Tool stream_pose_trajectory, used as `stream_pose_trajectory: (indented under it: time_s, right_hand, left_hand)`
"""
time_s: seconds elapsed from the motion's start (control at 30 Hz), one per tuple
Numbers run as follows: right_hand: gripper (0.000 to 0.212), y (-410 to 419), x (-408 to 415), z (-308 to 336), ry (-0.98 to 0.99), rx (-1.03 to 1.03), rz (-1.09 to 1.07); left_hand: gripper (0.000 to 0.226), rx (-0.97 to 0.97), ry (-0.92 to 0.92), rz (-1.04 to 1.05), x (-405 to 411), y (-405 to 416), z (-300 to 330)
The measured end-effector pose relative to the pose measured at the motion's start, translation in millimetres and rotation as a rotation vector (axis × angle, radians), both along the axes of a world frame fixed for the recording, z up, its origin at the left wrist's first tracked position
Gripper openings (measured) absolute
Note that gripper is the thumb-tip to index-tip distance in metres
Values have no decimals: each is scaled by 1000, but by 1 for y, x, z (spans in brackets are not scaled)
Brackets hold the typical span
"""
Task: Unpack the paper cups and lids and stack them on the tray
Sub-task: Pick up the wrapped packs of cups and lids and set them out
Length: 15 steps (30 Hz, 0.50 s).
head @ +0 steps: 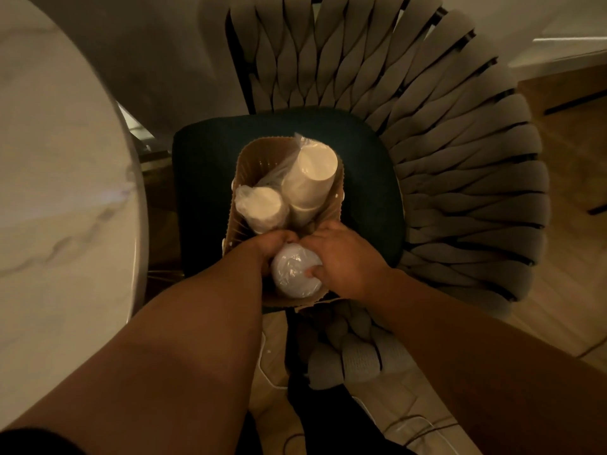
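A brown paper bag (256,159) stands open on a dark chair seat. Inside it are three plastic-wrapped stacks: tall white paper cups (312,178) at the back right, white lids (261,205) at the left, and a third white stack (294,269) nearest me. My left hand (267,249) reaches into the bag and curls round the left side of the nearest stack. Gripping the same stack from the right is my right hand (341,257), its thumb pressed on the top. No tray is in view.
The woven-back chair (427,159) with its dark cushion (203,178) holds the bag. A white marble table (59,192) fills the left side. Wooden floor, cables (410,425) and a knitted grey thing (354,353) lie below the chair.
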State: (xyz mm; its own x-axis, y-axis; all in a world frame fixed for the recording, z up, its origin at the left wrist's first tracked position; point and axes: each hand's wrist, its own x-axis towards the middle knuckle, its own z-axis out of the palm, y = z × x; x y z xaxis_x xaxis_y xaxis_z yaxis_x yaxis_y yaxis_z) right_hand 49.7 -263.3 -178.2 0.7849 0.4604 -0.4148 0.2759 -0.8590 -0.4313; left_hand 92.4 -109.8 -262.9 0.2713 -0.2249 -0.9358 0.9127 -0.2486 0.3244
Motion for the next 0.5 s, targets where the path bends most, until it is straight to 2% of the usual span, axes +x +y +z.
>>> stream_pose_trajectory:
  time_s: [0.27, 0.5]
  right_hand:
    - [58, 0, -6, 4, -74, -33, 41]
    - [53, -11, -4, 2, -127, 82, -3]
  left_hand:
    - [18, 4, 23, 23, -2, 5, -3]
    - [19, -12, 29, 37, 3, 1, 6]
